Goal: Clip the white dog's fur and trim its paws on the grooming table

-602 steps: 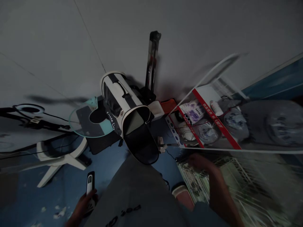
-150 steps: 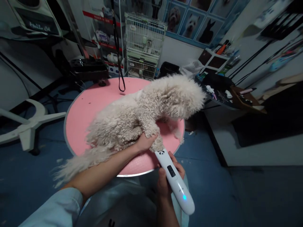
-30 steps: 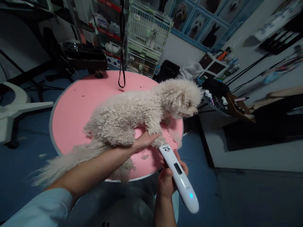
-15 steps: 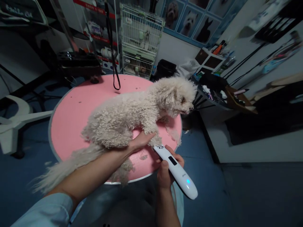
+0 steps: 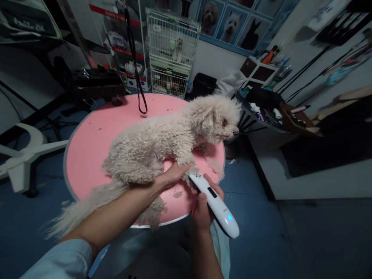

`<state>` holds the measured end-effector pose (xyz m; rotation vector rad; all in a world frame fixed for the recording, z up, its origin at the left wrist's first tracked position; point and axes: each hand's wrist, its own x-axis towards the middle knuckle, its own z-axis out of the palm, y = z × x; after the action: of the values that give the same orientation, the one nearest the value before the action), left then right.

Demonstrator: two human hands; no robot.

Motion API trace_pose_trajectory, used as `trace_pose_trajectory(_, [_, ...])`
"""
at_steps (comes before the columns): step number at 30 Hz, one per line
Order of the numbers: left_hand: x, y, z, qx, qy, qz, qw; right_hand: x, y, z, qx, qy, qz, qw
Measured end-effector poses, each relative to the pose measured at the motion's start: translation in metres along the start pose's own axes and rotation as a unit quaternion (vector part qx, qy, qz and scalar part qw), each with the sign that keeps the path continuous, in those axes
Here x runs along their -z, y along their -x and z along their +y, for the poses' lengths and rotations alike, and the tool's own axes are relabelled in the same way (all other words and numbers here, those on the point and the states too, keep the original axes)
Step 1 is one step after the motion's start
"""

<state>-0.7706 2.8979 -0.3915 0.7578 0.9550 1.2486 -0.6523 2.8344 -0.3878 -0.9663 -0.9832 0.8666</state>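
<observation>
Your left hand (image 5: 174,173), fingers closed round foreleg (image 5: 184,155) of dog (image 5: 145,145), likely steadied paw (image 5: 193,169) for clipper (image 5: 217,204), angled by right hand's (image 5: 202,207) curled fingers, near right on pink table (image 5: 87,155).

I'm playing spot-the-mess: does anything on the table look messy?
Yes: a loose fur clump hangs over the edge of the pink table, and a tuft lies nearby, untidy, being off the dog.
</observation>
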Motion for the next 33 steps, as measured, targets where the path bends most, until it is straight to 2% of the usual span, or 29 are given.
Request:
trace_pose_trajectory(4, [0.000,0.000,0.001,0.007,0.032,-0.010,0.999,0.008,-0.009,-0.004,0.016,-0.096,0.079,0.992])
trace_pose_trajectory(8, [-0.002,0.002,0.005,0.016,0.053,-0.001,0.998,0.025,-0.002,-0.002,0.008,-0.088,0.006,0.996])
trace_pose_trajectory(11, [-0.002,0.003,0.007,0.024,0.050,0.003,0.998,0.024,0.004,0.002,0.001,-0.068,-0.021,0.997])
trace_pose_trajectory(15, [0.001,0.003,0.006,0.029,0.047,-0.009,0.998,0.017,0.003,0.002,-0.007,-0.084,-0.020,0.996])
trace_pose_trajectory(20, [0.004,0.002,0.002,0.022,0.049,-0.003,0.999,0.020,0.003,0.001,0.016,-0.115,-0.017,0.993])
trace_pose_trajectory(27, [0.004,0.003,0.003,0.020,0.044,-0.007,0.999,0.011,0.005,0.006,0.002,-0.079,-0.007,0.997])
trace_pose_trajectory(33, [0.004,0.004,0.005,0.012,0.025,-0.008,1.000,0.011,0.003,0.006,0.023,-0.071,-0.011,0.997])
